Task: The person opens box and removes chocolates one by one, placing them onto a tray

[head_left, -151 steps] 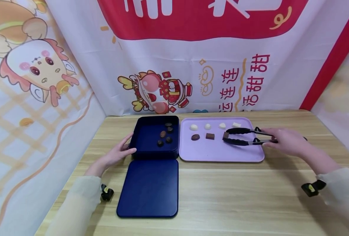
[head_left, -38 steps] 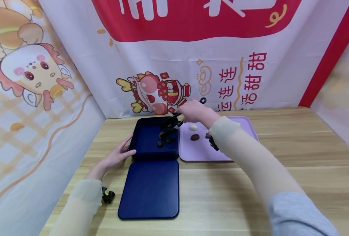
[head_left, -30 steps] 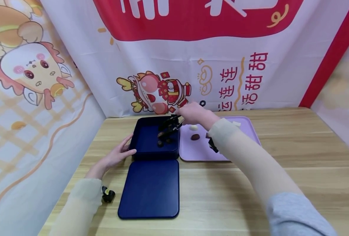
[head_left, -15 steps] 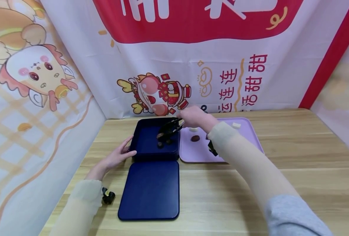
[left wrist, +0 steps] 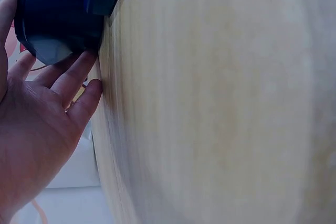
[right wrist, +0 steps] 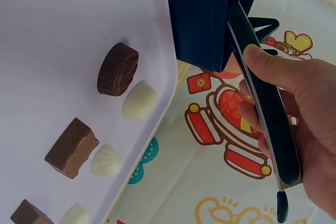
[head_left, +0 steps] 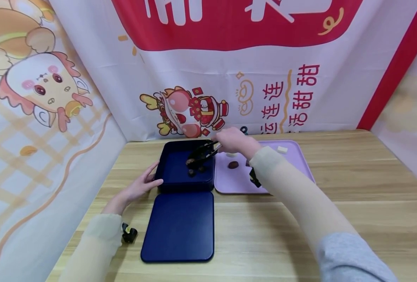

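My right hand (head_left: pixel 231 140) grips a pair of black tongs (right wrist: pixel 273 129). Their tips dip into the right half of a dark blue box (head_left: pixel 171 168), beside a brown chocolate (head_left: pixel 190 161). I cannot tell whether they pinch a piece. Dark chocolates (head_left: pixel 191 172) lie just in front of the tips; others are hidden behind the tongs. With fingers extended, my left hand (head_left: pixel 143 184) rests against the box's left side; the left wrist view shows its fingertips at the box corner. A lilac tray (head_left: pixel 229 182) to the right bears brown chocolates (right wrist: pixel 72 148) and white chocolates (right wrist: pixel 139 100).
A flat dark blue lid (head_left: pixel 178 227) lies on the wooden table (head_left: pixel 251 235) in front of the box. A printed cloth (head_left: pixel 201 66) hangs behind the table. My right forearm covers part of the tray in the head view.
From over the tray, my right hand has carried the tongs left into the box. Over the last second, the tips and the brown chocolate beside them shift slightly left. My left hand stays put.
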A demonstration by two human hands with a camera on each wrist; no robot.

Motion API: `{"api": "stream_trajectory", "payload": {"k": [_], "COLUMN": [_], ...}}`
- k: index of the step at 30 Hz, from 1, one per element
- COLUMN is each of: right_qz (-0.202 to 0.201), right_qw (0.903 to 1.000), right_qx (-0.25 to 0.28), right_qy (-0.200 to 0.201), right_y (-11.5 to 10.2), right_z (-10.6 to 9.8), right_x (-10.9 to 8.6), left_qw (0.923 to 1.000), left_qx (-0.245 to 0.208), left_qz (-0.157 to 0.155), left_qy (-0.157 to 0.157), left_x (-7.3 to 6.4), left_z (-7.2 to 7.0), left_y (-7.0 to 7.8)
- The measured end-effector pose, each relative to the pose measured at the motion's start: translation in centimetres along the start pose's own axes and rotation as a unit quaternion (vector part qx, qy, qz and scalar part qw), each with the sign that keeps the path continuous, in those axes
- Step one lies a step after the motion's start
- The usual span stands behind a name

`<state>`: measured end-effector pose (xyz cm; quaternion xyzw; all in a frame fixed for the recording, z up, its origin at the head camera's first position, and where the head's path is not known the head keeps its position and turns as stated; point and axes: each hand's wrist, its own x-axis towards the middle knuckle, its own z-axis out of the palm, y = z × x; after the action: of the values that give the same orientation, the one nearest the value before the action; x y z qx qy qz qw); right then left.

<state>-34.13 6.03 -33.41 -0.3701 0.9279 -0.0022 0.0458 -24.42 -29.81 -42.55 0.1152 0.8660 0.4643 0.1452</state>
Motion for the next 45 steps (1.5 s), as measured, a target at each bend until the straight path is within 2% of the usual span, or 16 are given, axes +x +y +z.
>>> {"api": "stream_trajectory", "payload": {"k": [7,22,28,45], "right_qz": [0.005,0.000,0.005,0.041], "right_qw": [0.9999,0.9983,0.9971,0.9908], "right_qx": [0.010,0.031,0.038,0.038], "right_qy": [0.009,0.050,0.066,0.123], "right_y": [0.2,0.9,1.7,5.5], "right_z": [0.0,-1.4,-2.5,-4.3], "right_x": [-0.4,-2.4,-4.2,-10.4], "left_qw": [1.0000,1.0000,0.9999,0.9999], "left_qx": [0.004,0.007,0.013,0.012], "left_qz": [0.003,0.003,0.001,0.005], "left_qy": [0.000,-0.001,-0.002,-0.001], "left_x": [0.1,0.1,0.0,0.1], "left_z": [0.1,-0.2,0.0,-0.1], "left_y": [0.0,-0.1,-0.2,-0.1]}}
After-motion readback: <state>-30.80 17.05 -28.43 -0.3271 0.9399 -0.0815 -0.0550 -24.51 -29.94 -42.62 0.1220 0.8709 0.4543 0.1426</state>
